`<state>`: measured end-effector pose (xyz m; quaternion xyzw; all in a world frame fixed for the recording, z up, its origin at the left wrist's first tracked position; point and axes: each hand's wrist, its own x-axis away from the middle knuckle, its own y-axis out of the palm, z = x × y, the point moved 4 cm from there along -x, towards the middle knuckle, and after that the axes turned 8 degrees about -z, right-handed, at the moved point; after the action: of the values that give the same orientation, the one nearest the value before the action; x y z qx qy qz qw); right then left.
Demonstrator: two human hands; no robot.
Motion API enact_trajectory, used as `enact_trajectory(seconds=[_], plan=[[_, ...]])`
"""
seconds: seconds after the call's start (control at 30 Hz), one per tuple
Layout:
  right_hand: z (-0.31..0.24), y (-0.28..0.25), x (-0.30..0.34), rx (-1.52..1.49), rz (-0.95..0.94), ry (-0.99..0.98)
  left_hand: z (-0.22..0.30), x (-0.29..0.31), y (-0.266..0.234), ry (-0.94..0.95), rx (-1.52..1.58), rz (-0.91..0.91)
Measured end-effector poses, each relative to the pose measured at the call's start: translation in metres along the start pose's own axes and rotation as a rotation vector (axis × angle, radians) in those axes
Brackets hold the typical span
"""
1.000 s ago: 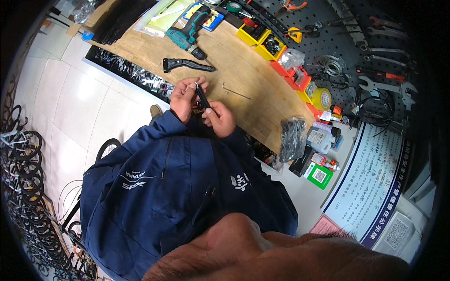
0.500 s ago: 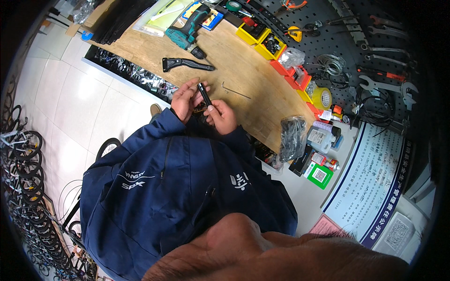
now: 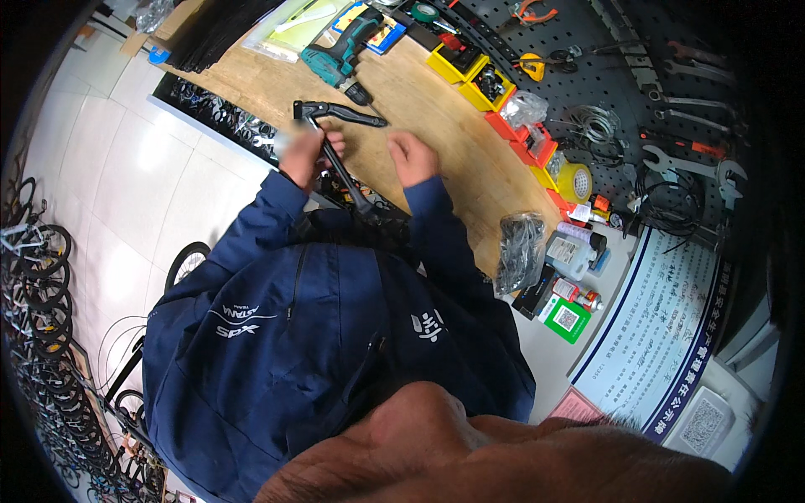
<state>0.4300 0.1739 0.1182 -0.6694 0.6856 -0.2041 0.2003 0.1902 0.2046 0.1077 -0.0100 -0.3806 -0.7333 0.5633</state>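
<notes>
My left hand [image 3: 303, 158], partly smeared, is closed around a long black bar, which looks like a bicycle kickstand leg [image 3: 342, 170]. The leg slants from above my fingers down toward my jacket, ending in a wider foot. Just beyond it, a black curved part with a flat end [image 3: 340, 111] lies on the wooden workbench [image 3: 457, 159]. Over the bench to the right, my right hand [image 3: 413, 159] is closed, fingers curled toward the far side; whatever it holds is hidden. The hex key does not show.
A teal cordless drill [image 3: 340, 57] lies at the far side of the bench. Yellow and red parts bins [image 3: 495, 88] line its right edge below a pegboard of tools [image 3: 604, 84]. A plastic-wrapped black item [image 3: 520, 250] sits at the near right. An open drawer [image 3: 220, 109] borders the left.
My right hand has let go of the black bar and moved right and away, over where the hex key lay. My left hand has moved left with the bar, now seen at full length.
</notes>
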Motion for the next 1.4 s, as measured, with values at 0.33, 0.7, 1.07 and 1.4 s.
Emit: enact_trajectory(seconds=[0.33, 0.7, 1.07, 1.4], plan=[[-0.023, 0.076, -0.088, 0.813, -0.306, -0.103, 0.055, 0.015, -0.019, 0.0, -0.137, -0.186], [-0.013, 0.027, -0.002, -0.737, -0.28, 0.169, 0.052, 0.078, 0.015, -0.149, -0.264, -0.407], [-0.056, 0.013, 0.015, -1.4, -0.115, 0.082, 0.049, 0.083, 0.05, -0.176, -0.434, -0.515], [-0.058, 0.02, 0.016, -1.366, -0.127, 0.071, 0.047, 0.084, 0.059, -0.191, -0.487, -0.518]])
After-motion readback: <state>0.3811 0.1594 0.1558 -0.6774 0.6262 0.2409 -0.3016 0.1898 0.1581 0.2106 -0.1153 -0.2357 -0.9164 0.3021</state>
